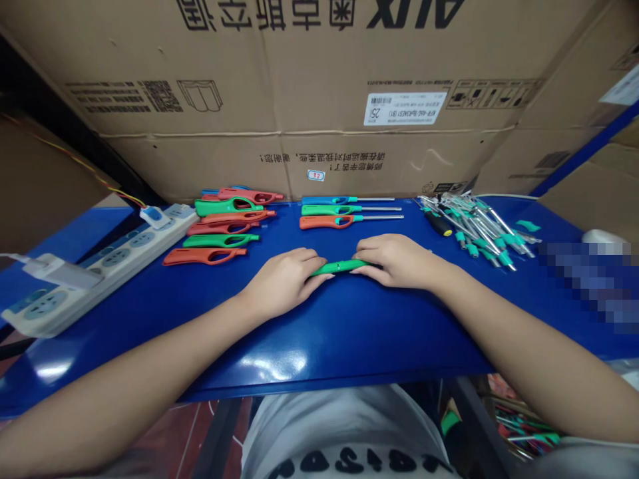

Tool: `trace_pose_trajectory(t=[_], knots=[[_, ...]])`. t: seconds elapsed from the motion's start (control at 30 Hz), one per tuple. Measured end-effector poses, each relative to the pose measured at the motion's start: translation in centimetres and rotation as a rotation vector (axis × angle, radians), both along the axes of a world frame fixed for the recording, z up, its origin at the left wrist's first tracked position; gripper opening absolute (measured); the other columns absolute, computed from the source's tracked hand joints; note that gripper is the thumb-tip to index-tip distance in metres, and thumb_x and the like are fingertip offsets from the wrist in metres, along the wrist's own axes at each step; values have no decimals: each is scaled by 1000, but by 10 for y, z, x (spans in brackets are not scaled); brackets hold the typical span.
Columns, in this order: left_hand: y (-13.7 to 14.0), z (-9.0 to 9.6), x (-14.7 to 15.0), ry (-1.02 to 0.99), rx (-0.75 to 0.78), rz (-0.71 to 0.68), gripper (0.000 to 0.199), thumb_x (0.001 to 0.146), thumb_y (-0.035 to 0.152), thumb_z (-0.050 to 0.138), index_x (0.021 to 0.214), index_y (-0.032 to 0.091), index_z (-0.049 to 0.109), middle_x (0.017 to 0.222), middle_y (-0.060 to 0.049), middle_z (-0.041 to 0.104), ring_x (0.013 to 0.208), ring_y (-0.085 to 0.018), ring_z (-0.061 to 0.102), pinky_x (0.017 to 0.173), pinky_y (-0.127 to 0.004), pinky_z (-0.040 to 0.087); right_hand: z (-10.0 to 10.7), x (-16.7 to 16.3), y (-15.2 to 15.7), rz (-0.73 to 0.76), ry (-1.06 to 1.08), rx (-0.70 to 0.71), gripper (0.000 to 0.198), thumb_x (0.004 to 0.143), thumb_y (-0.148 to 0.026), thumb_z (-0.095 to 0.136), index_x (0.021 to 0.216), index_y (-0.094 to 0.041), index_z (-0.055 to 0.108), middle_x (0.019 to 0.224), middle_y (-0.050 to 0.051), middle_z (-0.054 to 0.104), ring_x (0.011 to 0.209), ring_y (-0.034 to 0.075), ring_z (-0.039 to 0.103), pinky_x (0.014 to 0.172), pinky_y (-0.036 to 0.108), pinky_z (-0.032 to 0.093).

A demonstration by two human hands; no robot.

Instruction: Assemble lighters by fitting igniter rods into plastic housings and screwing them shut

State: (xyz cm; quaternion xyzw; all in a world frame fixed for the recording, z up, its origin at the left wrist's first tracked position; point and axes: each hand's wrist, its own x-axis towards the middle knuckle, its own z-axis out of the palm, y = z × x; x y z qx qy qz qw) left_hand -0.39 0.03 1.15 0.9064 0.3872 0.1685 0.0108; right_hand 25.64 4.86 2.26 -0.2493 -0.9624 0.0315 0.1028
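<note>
Pinched by its two ends, a green lighter handle [339, 267] is held level just above the blue table. My left hand [282, 283] closes on its left end, and my right hand [397, 261] grips the right end; the fingers cover both ends. Behind my hands lie three long-nosed lighters with metal tubes: a blue one [324, 200], a green one [327, 210] and an orange one [329, 221]. To the left, several tubeless red and green lighter handles [204, 255] lie in a row. A pile of metal lighter tubes [479, 226] with teal collars is at the right.
A white power strip [124, 256] with plugs runs along the left side. Printed cardboard [319, 93] stands up behind the table [319, 332]. A black and yellow screwdriver [439, 225] lies by the tubes. Below the table at right are more lighter parts [529, 429].
</note>
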Motion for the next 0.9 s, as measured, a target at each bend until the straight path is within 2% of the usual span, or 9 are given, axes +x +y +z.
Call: trace_pose_trajectory(t=[0.27,0.47,0.7,0.9], knots=[[4,6,-5,5,48,29,28,102,35,51,109,15,69,98,-9,72,93,-25,68,80,-36,55,3,5,3,-60,85,9,25,98,-37,59,105,-18,73,98,7,73,87,20,68,71,28,45],[5,8,-9,-2,94,53,28,102,35,50,110,14,68,105,-11,71,97,-26,68,83,-37,55,12,9,1,-93,77,101,23,98,-33,56,97,-16,71,90,8,72,81,20,65,67,29,40],[1,4,-3,0,6,44,30,103,39,50,111,16,68,98,-8,70,90,-24,69,77,-34,55,11,3,-7,-69,38,180,25,99,-36,55,94,-17,71,86,6,71,75,18,63,65,29,36],[0,3,-2,-31,-48,66,31,104,39,47,108,16,67,100,-9,70,89,-23,70,76,-33,54,9,-1,-6,-98,112,117,22,97,-38,59,98,-19,70,91,5,72,82,18,66,67,28,39]])
